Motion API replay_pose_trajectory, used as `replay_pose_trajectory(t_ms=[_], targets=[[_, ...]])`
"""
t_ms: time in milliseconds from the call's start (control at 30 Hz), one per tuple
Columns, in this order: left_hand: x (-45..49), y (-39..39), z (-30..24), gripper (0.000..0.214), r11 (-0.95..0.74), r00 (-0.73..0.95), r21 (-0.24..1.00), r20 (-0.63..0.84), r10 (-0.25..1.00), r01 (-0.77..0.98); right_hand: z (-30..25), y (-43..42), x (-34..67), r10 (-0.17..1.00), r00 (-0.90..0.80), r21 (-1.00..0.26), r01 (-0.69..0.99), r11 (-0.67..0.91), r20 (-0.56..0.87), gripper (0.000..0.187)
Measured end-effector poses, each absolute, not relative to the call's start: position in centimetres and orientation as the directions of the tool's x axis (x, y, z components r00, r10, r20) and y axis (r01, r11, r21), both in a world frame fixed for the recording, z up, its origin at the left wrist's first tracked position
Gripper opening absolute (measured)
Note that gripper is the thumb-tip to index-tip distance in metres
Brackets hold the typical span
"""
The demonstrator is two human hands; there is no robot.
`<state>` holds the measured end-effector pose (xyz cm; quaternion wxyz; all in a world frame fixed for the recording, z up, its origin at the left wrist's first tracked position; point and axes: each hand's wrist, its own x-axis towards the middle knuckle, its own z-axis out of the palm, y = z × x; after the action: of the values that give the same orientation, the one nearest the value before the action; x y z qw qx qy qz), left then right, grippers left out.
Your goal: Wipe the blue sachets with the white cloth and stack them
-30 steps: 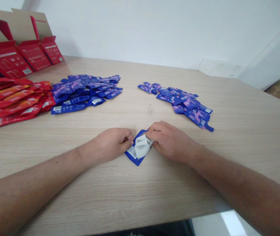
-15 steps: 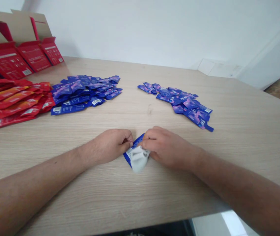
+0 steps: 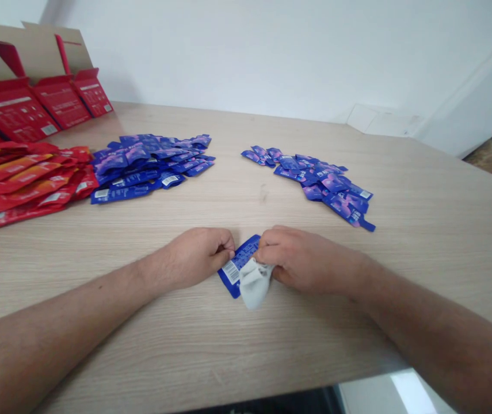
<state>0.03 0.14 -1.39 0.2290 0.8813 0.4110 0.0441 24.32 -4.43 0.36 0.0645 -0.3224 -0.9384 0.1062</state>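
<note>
The soft white wipe has shifted rightward across the flat blue foil sachet, which lies midway along the surface's near edge. Both look light and limp, best taken by the sachet's edges. The curled left hand and right hand pinch its sides.

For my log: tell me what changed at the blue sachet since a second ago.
The white crumpled sheet has slid down the blue sachet and now juts past its lower edge, baring more of the sachet. Both hands stay at the sachet: the left hand at its left edge, the right hand beside the sheet. The blue piles and red packets stayed as they were.
</note>
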Motion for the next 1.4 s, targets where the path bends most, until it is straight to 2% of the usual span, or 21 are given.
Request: replay_pose_trajectory(t_ms=[100, 167, 233, 300, 367, 467, 533, 600, 700, 800, 900, 967, 1067, 1133, 1267, 1333, 1400], targets=[[0.1, 0.1, -1.4, 0.017, -0.557, 0.654, 0.433, -0.107, 0.749, 0.709, 0.3, -3.8, 24.9, 0.719, -0.69, -0.201, 0.694, 0.691, 0.088, 0.013], [0.1, 0.1, -1.5, 0.018, -0.557, 0.652, 0.431, -0.102, 0.752, 0.71, 0.1, -3.7, 24.7, 0.744, -0.653, -0.176, 0.723, 0.668, 0.142, 0.014], [0.0, 0.2, -1.6, 0.017, -0.56, 0.653, 0.428, -0.099, 0.751, 0.709, 0.0, -4.1, 24.3, 0.702, -0.698, -0.187, 0.678, 0.711, 0.143, 0.013], [0.0, 0.2, -1.7, 0.016, -0.565, 0.658, 0.429, -0.1, 0.746, 0.705, 0.1, -4.5, 24.1, 0.63, -0.772, -0.22, 0.601, 0.768, 0.09, 0.011], [-0.1, 0.3, -1.8, 0.016, -0.565, 0.659, 0.429, -0.101, 0.745, 0.705, 0.4, -4.6, 24.2, 0.613, -0.789, -0.243, 0.587, 0.772, 0.042, 0.01], [-0.1, 0.3, -1.8, 0.017, -0.555, 0.648, 0.426, -0.106, 0.754, 0.715, 0.4, -4.3, 24.5, 0.719, -0.691, -0.205, 0.695, 0.689, 0.074, 0.01], [-0.1, 0.3, -1.8, 0.018, -0.552, 0.643, 0.421, -0.105, 0.759, 0.72, 0.3, -4.4, 24.1, 0.745, -0.654, -0.17, 0.726, 0.666, 0.127, 0.011], [-0.1, 0.3, -1.9, 0.018, -0.556, 0.646, 0.423, -0.097, 0.757, 0.715, 0.2, -5.0, 23.4, 0.693, -0.708, -0.154, 0.676, 0.721, 0.138, 0.012], [-0.1, 0.3, -1.9, 0.018, -0.566, 0.658, 0.431, -0.093, 0.747, 0.703, 0.4, -5.9, 22.8, 0.575, -0.814, -0.161, 0.559, 0.814, 0.08, 0.01], [0.0, 0.3, -1.8, 0.017, -0.567, 0.66, 0.432, -0.092, 0.746, 0.701, 0.5, -5.7, 23.1, 0.637, -0.769, -0.174, 0.62, 0.765, 0.057, 0.009], [0.0, 0.2, -1.7, 0.017, -0.552, 0.645, 0.433, -0.094, 0.758, 0.712, 0.3, -5.4, 23.0, 0.723, -0.68, -0.136, 0.71, 0.691, 0.122, 0.012], [-0.1, 0.2, -1.7, 0.018, -0.555, 0.647, 0.432, -0.093, 0.756, 0.711, 0.3, -5.7, 22.5, 0.681, -0.718, -0.119, 0.671, 0.732, 0.143, 0.013], [-0.1, 0.2, -1.6, 0.02, -0.572, 0.66, 0.418, -0.093, 0.746, 0.706, 0.4, -6.4, 22.2, 0.568, -0.817, -0.123, 0.556, 0.822, 0.097, 0.014], [0.0, 0.2, -1.6, 0.02, -0.572, 0.662, 0.416, -0.102, 0.743, 0.706, 0.5, -6.3, 22.5, 0.582, -0.81, -0.129, 0.572, 0.81, 0.071, 0.012], [0.1, 0.2, -1.5, 0.018, -0.549, 0.64, 0.421, -0.106, 0.761, 0.722, 0.3, -5.5, 23.0, 0.723, -0.678, -0.134, 0.711, 0.691, 0.13, 0.012], [0.1, 0.2, -1.5, 0.018, -0.553, 0.644, 0.422, -0.105, 0.757, 0.719, 0.2, -5.7, 22.6, 0.701, -0.697, -0.135, 0.688, 0.713, 0.15, 0.014], [0.0, 0.2, -1.4, 0.019, -0.563, 0.657, 0.426, -0.106, 0.747, 0.708, 0.3, -6.3, 22.3, 0.608, -0.785, -0.129, 0.594, 0.794, 0.119, 0.015]])
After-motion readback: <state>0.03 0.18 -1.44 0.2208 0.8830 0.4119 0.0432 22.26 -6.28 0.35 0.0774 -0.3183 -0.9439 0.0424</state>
